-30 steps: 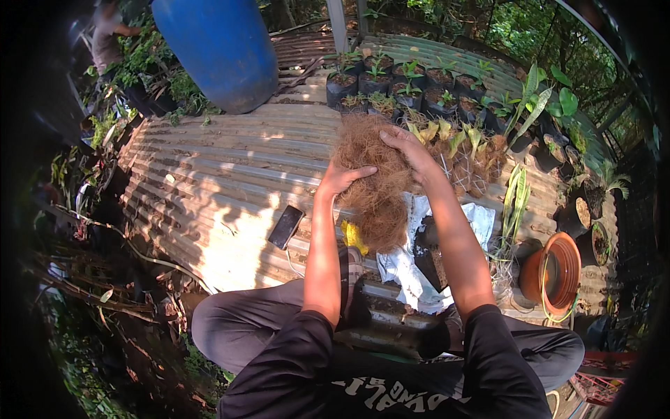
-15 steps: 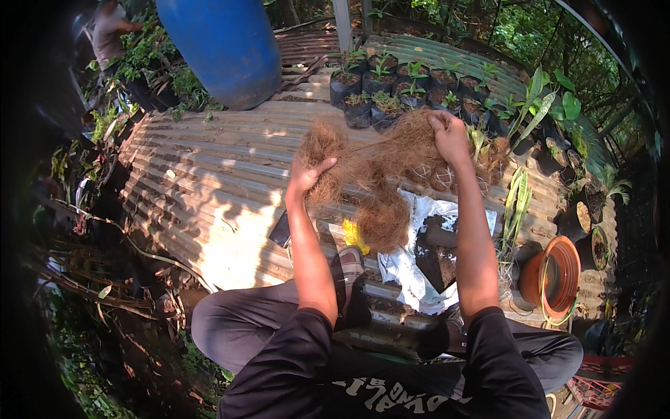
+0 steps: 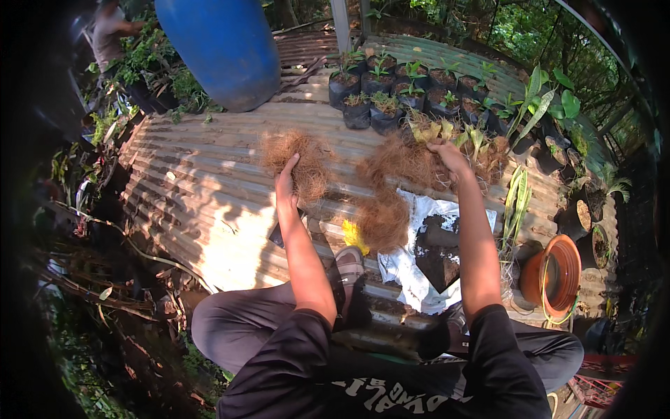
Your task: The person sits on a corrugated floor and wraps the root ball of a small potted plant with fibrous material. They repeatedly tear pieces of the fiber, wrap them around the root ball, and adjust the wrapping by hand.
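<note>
A loose clump of brown coconut fiber (image 3: 299, 162) is in my left hand (image 3: 287, 180), held over the corrugated sheet with the fingers partly sunk in the strands. My right hand (image 3: 450, 158) pinches the edge of a second fiber clump (image 3: 399, 162), which hangs or rests toward its left; I cannot tell which. The two clumps are apart. A third fiber heap (image 3: 383, 222) lies nearer me, touching a white plastic sack (image 3: 399, 274). Dark soil (image 3: 438, 244) is spread on the sack, below my right forearm.
Several black-bagged seedlings (image 3: 382, 84) stand at the back beside a blue drum (image 3: 223, 52). An uprooted long-leaved plant (image 3: 516, 199) and a terracotta pot (image 3: 569, 276) are at right. A yellow leaf (image 3: 354, 236) lies near my foot. Another person (image 3: 108, 42) is at far left.
The stretched fiber between my hands has come apart. My left hand has moved left with its clump, and my right hand has dropped slightly toward me.
</note>
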A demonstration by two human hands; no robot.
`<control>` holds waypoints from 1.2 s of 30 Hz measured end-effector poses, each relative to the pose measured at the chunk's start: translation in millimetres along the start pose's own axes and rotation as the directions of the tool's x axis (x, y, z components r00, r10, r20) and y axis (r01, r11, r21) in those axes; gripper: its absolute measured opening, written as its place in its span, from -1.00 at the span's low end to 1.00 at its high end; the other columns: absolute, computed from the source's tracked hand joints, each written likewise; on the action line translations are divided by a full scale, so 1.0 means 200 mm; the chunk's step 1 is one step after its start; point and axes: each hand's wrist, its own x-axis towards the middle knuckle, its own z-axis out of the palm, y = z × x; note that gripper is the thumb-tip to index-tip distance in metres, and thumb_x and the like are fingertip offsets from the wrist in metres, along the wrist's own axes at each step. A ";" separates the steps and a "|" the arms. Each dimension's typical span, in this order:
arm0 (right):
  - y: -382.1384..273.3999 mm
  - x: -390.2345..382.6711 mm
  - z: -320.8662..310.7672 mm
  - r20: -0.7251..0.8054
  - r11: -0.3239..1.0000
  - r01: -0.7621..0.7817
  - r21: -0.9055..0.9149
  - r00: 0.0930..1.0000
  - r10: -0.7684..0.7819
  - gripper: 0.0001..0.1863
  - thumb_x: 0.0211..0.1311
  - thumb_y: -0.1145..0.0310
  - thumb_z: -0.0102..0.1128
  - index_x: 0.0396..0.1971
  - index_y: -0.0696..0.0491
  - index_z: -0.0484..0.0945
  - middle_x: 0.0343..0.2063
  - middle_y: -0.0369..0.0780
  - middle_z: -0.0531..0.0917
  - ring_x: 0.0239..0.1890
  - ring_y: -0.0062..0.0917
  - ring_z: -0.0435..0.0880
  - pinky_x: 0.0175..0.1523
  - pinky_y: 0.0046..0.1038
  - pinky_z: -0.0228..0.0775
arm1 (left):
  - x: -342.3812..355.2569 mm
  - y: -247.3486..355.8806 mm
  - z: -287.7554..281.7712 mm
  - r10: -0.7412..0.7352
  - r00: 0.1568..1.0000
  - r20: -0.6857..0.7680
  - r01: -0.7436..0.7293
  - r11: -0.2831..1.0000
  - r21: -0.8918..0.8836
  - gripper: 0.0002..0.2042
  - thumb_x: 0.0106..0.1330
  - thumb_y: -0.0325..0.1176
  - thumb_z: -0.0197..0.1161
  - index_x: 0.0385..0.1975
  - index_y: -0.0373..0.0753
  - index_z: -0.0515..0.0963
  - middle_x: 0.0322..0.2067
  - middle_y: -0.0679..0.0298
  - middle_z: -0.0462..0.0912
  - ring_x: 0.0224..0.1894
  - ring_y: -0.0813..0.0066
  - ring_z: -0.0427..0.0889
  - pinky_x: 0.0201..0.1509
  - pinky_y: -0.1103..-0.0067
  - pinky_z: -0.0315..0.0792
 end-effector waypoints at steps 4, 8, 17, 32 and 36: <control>0.07 0.10 0.16 0.004 0.986 -0.016 0.165 1.000 0.015 -0.38 0.27 0.20 0.18 0.23 0.21 0.30 0.01 -0.10 0.53 -0.07 -0.42 0.54 -0.09 -0.39 0.50 | -0.05 -0.07 0.07 -0.158 0.987 0.037 0.158 0.987 0.014 -0.57 0.16 -0.33 0.40 0.02 -0.34 0.53 -0.04 0.15 0.63 -0.05 0.29 0.62 0.01 0.41 0.54; 0.17 0.14 0.23 0.033 0.974 -0.113 -0.197 0.992 0.122 -0.22 0.20 0.05 0.25 0.28 0.25 0.24 0.13 -0.03 0.47 0.08 -0.32 0.51 0.05 -0.37 0.43 | 0.12 -0.28 -0.06 -0.104 0.994 -0.033 0.109 0.971 0.213 -0.54 0.15 -0.36 0.42 0.06 -0.32 0.51 -0.01 0.13 0.62 -0.01 0.30 0.62 0.05 0.42 0.53; 0.55 -0.15 0.45 0.064 0.798 -0.025 -0.602 0.995 0.080 0.25 -0.24 -0.23 0.52 0.33 0.26 0.11 0.14 0.09 0.49 0.25 -0.17 0.44 0.27 -0.29 0.33 | 0.49 -0.80 -0.47 0.079 0.986 -0.145 0.042 0.730 0.682 -0.53 0.12 -0.40 0.44 0.05 -0.35 0.51 -0.03 0.11 0.65 0.00 0.29 0.63 0.05 0.41 0.51; 0.81 -0.27 0.38 0.182 0.844 0.049 -0.533 0.982 0.058 -0.44 0.00 0.13 0.45 -0.09 0.25 0.60 -0.15 -0.05 0.71 -0.10 -0.26 0.68 0.04 -0.31 0.46 | 0.09 -0.54 -0.16 0.163 0.894 -0.417 0.408 0.085 0.909 -0.04 0.02 -0.08 0.50 0.40 -0.16 0.07 0.28 -0.04 0.24 0.31 -0.04 0.26 0.27 0.22 0.38; 0.66 -0.35 0.25 0.184 0.926 -0.063 -0.372 0.973 0.139 -0.48 0.05 0.23 0.42 -0.05 0.25 0.57 -0.15 -0.10 0.69 -0.11 -0.37 0.66 0.08 -0.37 0.43 | 0.11 -0.42 -0.06 0.019 0.898 -0.441 0.441 -0.005 0.898 0.03 0.06 0.10 0.41 0.44 -0.21 -0.04 0.38 -0.07 0.09 0.41 -0.07 0.11 0.37 0.20 0.25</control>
